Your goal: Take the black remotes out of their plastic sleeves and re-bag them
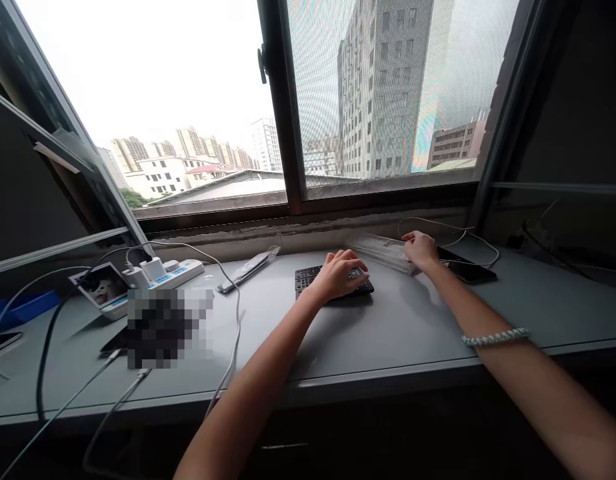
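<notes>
My left hand point(338, 275) is curled over black remote controls point(304, 281) lying side by side on the grey desk. Its fingers bend over their far side and the thumb stretches to the right; the palm hides their middle. To the right, my right hand point(421, 251) is closed at the end of a clear plastic bag point(381, 252) that lies near the window sill. Its fingertips are partly hidden. A braided band point(495, 338) circles my right wrist.
A black phone point(468, 267) with a white cable lies right of my right hand. To the left are a thin plastic-wrapped item point(248, 270), a white power strip point(188, 270) with chargers, a photo card point(102, 287), a blurred dark device and a blue tray point(25, 310). Loose cables cross the desk edge.
</notes>
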`<state>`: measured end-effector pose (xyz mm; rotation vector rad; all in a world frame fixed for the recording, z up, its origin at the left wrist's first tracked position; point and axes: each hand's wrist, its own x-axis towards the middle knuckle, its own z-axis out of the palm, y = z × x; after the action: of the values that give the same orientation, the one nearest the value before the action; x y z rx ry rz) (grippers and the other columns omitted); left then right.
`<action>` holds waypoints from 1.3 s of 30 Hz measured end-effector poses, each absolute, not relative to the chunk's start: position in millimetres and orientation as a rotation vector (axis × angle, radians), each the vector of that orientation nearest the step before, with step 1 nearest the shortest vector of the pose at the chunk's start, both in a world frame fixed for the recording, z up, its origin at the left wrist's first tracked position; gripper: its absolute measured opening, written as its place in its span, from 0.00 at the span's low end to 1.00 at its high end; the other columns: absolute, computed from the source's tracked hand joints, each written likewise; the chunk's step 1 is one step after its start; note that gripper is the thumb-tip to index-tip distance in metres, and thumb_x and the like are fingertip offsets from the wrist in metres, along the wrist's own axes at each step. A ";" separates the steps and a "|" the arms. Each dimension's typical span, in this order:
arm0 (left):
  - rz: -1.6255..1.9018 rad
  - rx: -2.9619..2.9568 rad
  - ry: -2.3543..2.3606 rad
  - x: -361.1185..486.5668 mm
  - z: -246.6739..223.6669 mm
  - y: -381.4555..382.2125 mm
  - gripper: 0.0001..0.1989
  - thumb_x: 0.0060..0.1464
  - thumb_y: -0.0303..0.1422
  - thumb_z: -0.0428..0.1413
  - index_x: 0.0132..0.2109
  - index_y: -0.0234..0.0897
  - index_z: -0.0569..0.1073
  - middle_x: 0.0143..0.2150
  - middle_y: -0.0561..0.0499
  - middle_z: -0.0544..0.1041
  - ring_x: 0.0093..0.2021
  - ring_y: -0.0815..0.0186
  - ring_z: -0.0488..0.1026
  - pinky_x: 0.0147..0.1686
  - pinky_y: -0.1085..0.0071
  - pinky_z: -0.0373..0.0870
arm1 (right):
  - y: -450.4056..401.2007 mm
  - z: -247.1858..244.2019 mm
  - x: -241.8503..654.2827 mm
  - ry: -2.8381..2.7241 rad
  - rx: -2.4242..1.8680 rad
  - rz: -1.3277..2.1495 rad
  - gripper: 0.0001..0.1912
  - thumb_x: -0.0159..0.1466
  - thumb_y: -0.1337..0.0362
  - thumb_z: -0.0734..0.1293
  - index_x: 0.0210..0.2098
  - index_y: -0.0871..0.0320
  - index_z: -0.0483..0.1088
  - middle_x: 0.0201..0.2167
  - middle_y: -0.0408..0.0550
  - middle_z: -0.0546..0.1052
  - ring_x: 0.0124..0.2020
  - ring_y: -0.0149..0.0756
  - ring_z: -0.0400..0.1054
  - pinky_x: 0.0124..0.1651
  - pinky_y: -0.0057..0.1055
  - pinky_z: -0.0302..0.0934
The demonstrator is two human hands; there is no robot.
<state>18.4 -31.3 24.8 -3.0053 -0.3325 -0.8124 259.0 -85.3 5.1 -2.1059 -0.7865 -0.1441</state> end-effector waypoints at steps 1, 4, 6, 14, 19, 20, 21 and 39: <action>-0.805 -3.004 -0.308 19.8 23.3 -33.4 0.08 0.55 0.40 0.52 0.39 0.45 0.73 0.42 0.52 0.71 0.44 0.65 0.66 0.47 0.67 0.57 | -86.3 8.1 257.9 -0.756 -2.142 -0.172 0.15 0.57 0.63 0.58 0.40 0.59 0.72 0.38 0.57 0.74 0.37 0.45 0.69 0.39 0.39 0.61; -0.811 -2.964 -0.336 22.0 22.1 -34.9 0.08 0.57 0.37 0.49 0.39 0.43 0.72 0.42 0.52 0.70 0.44 0.65 0.66 0.47 0.67 0.57 | -89.9 16.2 256.1 -0.720 -2.214 -0.252 0.20 0.61 0.55 0.55 0.40 0.59 0.72 0.36 0.59 0.75 0.41 0.50 0.68 0.46 0.46 0.56; -0.842 -2.924 -0.396 21.6 24.6 -34.3 0.09 0.58 0.35 0.48 0.39 0.43 0.72 0.42 0.51 0.70 0.44 0.64 0.65 0.47 0.67 0.56 | -91.3 18.6 256.0 -0.795 -2.206 -0.296 0.20 0.60 0.53 0.57 0.40 0.58 0.73 0.36 0.56 0.76 0.43 0.49 0.68 0.49 0.47 0.54; -1.118 -2.732 -0.743 13.4 39.5 -26.1 0.09 0.58 0.32 0.46 0.37 0.42 0.71 0.42 0.51 0.70 0.45 0.64 0.64 0.47 0.66 0.54 | -89.6 8.5 249.0 -1.248 -2.306 -0.115 0.16 0.53 0.58 0.66 0.40 0.51 0.76 0.39 0.49 0.77 0.42 0.46 0.69 0.41 0.36 0.61; -1.215 -2.668 -0.863 8.7 38.1 -17.9 0.07 0.56 0.30 0.48 0.35 0.40 0.71 0.41 0.50 0.70 0.45 0.63 0.65 0.46 0.65 0.54 | -90.0 5.7 242.6 -1.261 -2.403 -0.062 0.14 0.54 0.58 0.65 0.39 0.50 0.77 0.38 0.49 0.78 0.42 0.47 0.69 0.40 0.37 0.60; -1.215 -2.676 -0.871 8.0 37.4 -17.0 0.08 0.56 0.30 0.48 0.35 0.40 0.72 0.41 0.50 0.70 0.44 0.63 0.65 0.46 0.65 0.54 | -90.1 5.6 242.1 -1.262 -2.408 -0.056 0.14 0.54 0.58 0.65 0.38 0.50 0.77 0.38 0.49 0.78 0.42 0.47 0.70 0.40 0.37 0.60; -1.206 -2.702 -0.857 7.8 36.6 -16.6 0.08 0.56 0.30 0.48 0.36 0.40 0.72 0.41 0.50 0.70 0.44 0.63 0.65 0.46 0.65 0.55 | -90.2 5.7 241.6 -1.264 -2.413 -0.050 0.14 0.54 0.58 0.65 0.38 0.50 0.78 0.37 0.49 0.78 0.42 0.46 0.70 0.40 0.36 0.60; -0.542 -3.125 -0.330 23.9 11.6 -36.3 0.15 0.55 0.45 0.49 0.43 0.44 0.74 0.50 0.51 0.68 0.51 0.63 0.64 0.54 0.64 0.52 | -82.1 2.7 232.7 -1.197 -2.044 -0.257 0.19 0.55 0.54 0.63 0.44 0.52 0.74 0.35 0.45 0.78 0.37 0.41 0.70 0.36 0.33 0.60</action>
<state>23.9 -36.3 11.6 -3.1246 -0.3295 -0.5424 232.7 -82.1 2.7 -2.0436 -1.1968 -0.2567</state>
